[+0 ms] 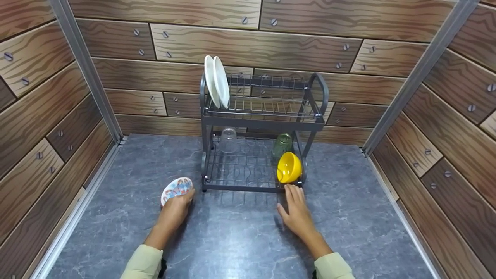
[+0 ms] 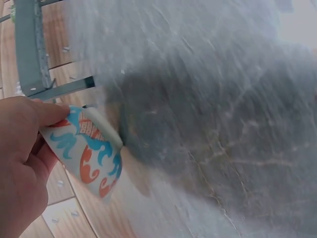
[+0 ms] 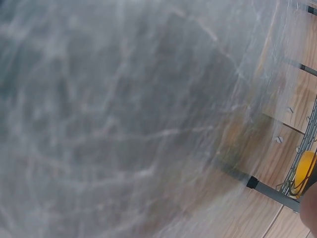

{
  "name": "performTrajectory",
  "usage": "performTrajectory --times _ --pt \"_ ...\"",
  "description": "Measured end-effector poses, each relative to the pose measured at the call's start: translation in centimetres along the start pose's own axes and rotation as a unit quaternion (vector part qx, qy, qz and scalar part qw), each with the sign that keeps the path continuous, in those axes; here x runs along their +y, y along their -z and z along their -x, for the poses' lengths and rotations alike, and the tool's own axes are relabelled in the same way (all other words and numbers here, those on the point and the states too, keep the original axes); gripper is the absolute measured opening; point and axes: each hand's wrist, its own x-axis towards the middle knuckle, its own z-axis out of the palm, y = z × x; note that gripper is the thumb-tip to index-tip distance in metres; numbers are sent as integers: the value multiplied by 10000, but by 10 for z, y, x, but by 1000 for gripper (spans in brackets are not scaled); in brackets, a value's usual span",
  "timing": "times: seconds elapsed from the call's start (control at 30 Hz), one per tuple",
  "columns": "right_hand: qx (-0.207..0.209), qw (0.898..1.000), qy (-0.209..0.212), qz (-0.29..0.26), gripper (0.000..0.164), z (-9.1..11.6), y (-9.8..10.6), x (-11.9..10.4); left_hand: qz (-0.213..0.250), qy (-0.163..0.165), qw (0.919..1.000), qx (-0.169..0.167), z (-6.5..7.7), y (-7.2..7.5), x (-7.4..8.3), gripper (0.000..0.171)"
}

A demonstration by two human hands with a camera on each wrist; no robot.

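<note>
My left hand [image 1: 174,213] pinches a small bowl [image 1: 177,188] by its edge, left of the dish rack. White with blue and orange-red swirls, the bowl is tilted; its pattern also fills the left wrist view. My right hand [image 1: 297,217] reaches to the lower front bar of the rack, fingers extended and thumb apart. Just beyond those fingertips, a yellow bowl [image 1: 296,169] stands tilted on its side in the rack's lower right corner. Only a bit of the right hand [image 3: 310,210] shows in the right wrist view, beside the yellow bowl.
The black two-tier dish rack [image 1: 263,123] stands on a grey marbled surface [image 1: 240,232]. Two white plates [image 1: 222,83] are upright at its upper left. A clear glass [image 1: 228,140] and a green glass [image 1: 282,145] sit on the lower tier. Wood-patterned walls [image 1: 217,42] enclose the space.
</note>
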Motion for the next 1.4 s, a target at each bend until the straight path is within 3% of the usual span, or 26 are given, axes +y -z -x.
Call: performTrajectory --times 0.27,0.43,0.53,0.67,0.83,1.13,1.4 --pt "214 9996 165 -80 65 1 -2 1 757 627 9952 -19 -4 5 11 44" --pt "384 9988 282 -106 65 0 -2 2 1289 1380 9820 -47 -10 18 24 46" --pt "179 9997 97 -99 65 0 -1 2 1599 1745 9715 -95 -12 23 33 47" --pt "-50 9999 -79 -123 66 1 -1 2 2246 2144 9504 -177 -15 27 44 50" --pt "93 9998 38 -153 65 1 -2 2 3278 2466 9118 -179 -17 29 57 52" --pt "215 9996 125 -117 65 0 -1 2 4367 2871 8518 -352 -24 35 77 51" --pt "87 9999 56 -86 66 0 -1 1 4803 2984 8237 -416 -31 38 91 53"
